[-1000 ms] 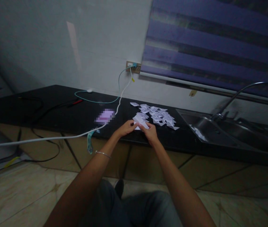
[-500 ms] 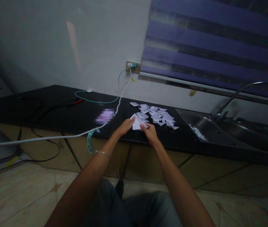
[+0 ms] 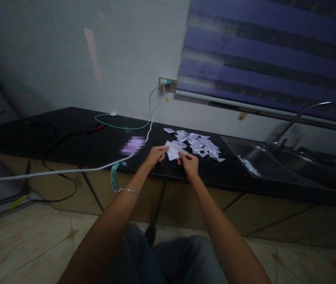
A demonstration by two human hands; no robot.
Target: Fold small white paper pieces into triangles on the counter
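Observation:
Between my two hands is a small white sheet of paper, partly folded, held above the front of the counter. My left hand pinches its left corner between thumb and fingers. My right hand grips the right edge, thumb on top and fingers curled beneath. Just behind the sheet lies a loose heap of small folded white papers, overlapping one another. The fingers' undersides are hidden.
A black counter runs along the wall. To the right is a steel sink with a curved faucet. A white cable crosses at left, past a blurred purple item. A wall outlet holds plugs.
The paper has turned and shifted slightly between my hands, and its outline looks different. My left fingers have moved lower at its corner. The heap has not moved.

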